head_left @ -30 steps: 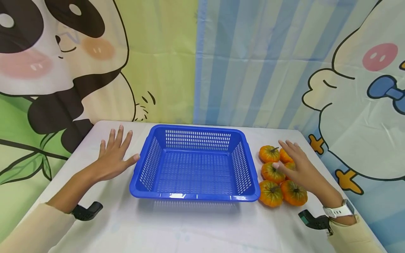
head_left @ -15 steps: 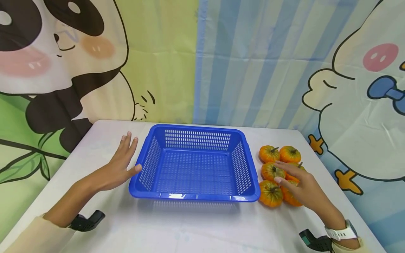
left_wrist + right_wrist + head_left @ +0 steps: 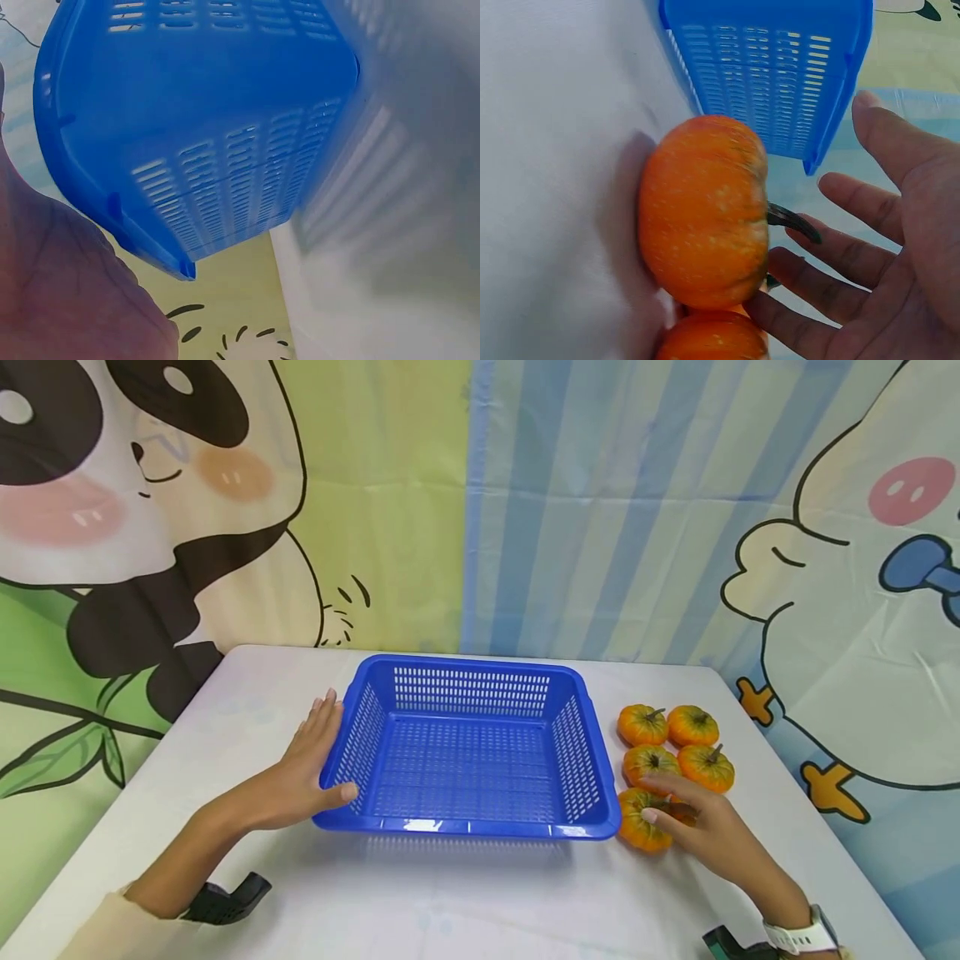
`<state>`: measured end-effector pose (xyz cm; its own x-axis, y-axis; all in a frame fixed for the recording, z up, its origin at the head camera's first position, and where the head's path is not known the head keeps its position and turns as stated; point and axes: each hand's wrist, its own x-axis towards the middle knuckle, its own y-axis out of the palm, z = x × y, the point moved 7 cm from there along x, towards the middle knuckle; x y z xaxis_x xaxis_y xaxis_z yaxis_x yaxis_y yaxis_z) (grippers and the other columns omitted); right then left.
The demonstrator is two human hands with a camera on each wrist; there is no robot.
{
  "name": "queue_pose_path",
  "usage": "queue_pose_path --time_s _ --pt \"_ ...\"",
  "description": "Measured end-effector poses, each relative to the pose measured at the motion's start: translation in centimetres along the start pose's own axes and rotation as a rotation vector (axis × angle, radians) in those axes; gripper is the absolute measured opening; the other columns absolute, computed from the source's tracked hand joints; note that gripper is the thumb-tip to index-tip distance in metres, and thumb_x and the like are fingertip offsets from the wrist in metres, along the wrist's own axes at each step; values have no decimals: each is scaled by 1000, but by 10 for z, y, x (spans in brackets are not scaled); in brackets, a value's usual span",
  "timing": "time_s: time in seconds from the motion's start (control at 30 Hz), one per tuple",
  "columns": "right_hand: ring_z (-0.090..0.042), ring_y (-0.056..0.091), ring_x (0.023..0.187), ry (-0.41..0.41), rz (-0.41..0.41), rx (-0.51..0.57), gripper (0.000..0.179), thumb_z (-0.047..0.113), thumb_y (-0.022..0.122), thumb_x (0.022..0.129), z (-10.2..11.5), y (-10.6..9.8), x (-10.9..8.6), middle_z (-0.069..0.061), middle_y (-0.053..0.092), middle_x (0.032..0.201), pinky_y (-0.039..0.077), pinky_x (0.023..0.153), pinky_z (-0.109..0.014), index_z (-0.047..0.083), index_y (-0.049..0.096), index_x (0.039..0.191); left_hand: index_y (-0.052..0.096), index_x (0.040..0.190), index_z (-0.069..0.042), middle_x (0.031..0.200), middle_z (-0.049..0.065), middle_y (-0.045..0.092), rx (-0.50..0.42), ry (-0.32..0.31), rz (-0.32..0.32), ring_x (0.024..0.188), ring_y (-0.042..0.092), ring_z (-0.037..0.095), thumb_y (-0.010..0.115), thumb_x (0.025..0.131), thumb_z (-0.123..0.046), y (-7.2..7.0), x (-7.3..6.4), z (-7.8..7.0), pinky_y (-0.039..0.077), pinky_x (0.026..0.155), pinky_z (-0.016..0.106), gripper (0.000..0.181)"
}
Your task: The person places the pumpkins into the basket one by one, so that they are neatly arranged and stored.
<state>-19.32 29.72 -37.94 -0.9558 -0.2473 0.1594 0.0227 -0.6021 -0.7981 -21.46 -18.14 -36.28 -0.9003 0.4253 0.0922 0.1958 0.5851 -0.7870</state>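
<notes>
A blue plastic basket point(image 3: 465, 827) with slotted sides stands on the white table, and nothing lies inside it. At its left rim is my left hand point(image 3: 300, 781), fingers straight and thumb over the rim; contact is hard to judge. My right hand point(image 3: 705, 831) hovers over the near end of a group of small orange pumpkins, fingers spread and loosely bent. Below its thumb lies the near-left pumpkin point(image 3: 636, 818); the hand largely hides another. In the right wrist view, a stemmed pumpkin point(image 3: 701, 217) sits just beside the fingertips, not gripped.
More pumpkins stand behind the right hand: a far-left one point(image 3: 642, 725), a far-right one point(image 3: 693, 726) and a middle-right one point(image 3: 708, 768). The group sits close to the basket's right side. A printed curtain point(image 3: 555, 510) hangs behind the table point(image 3: 450, 902).
My left hand has moved right and nearer, up to the basket's left rim. My right hand has come down and nearer, from the far pumpkins to the near ones. Basket and pumpkins stay put.
</notes>
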Motion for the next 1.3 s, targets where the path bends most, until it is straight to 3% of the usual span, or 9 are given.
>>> queue_pose_path --time_s 0.17,0.37,0.57,0.73,0.97,1.13,1.3 --pt "-34 56 118 -14 -3 -17 45 27 76 85 2 5 -2 -10 63 125 50 90 -49 8 67 124 -9 153 0 159 13 -23 0 20 -1 143 -24 30 59 84 -66 5 2 -1 -8 113 57 117" --pt "-34 56 119 -76 35 -63 55 19 84 75 11 12 -4 -8 63 127 47 93 -51 12 65 127 -7 153 1 159 14 -21 11 32 22 144 -19 34 64 80 -65 9 3 0 -8 115 52 122" --pt "-37 53 122 -37 76 -56 63 21 85 75 7 18 -3 -11 58 133 47 93 -52 10 61 132 -2 152 5 160 15 -14 57 29 9 145 -16 30 78 71 -54 10 3 1 -6 117 45 128" --pt "-38 52 121 0 87 -60 66 18 85 75 1 21 -1 -15 57 134 49 92 -51 5 58 134 1 152 8 161 16 -10 76 23 -5 146 -14 31 82 67 -54 10 4 -1 -7 117 42 132" --pt "-36 51 122 22 104 -19 67 24 84 76 -3 26 0 -14 55 136 47 94 -51 9 56 136 -1 152 5 161 15 -12 44 27 17 146 -14 33 85 58 -55 9 2 -1 -1 116 53 142" --pt "-37 48 126 21 116 -4 66 32 82 78 -5 30 -2 -14 52 139 45 96 -51 13 55 136 -4 154 1 161 11 -15 -3 7 22 146 -15 32 87 58 -55 9 1 0 11 107 70 143" --pt "-40 48 126 26 115 12 68 35 80 80 -6 32 -3 -17 50 141 46 94 -54 10 54 137 -5 154 -1 161 9 -15 -26 -30 17 146 -15 29 86 60 -54 9 1 0 14 105 72 141"
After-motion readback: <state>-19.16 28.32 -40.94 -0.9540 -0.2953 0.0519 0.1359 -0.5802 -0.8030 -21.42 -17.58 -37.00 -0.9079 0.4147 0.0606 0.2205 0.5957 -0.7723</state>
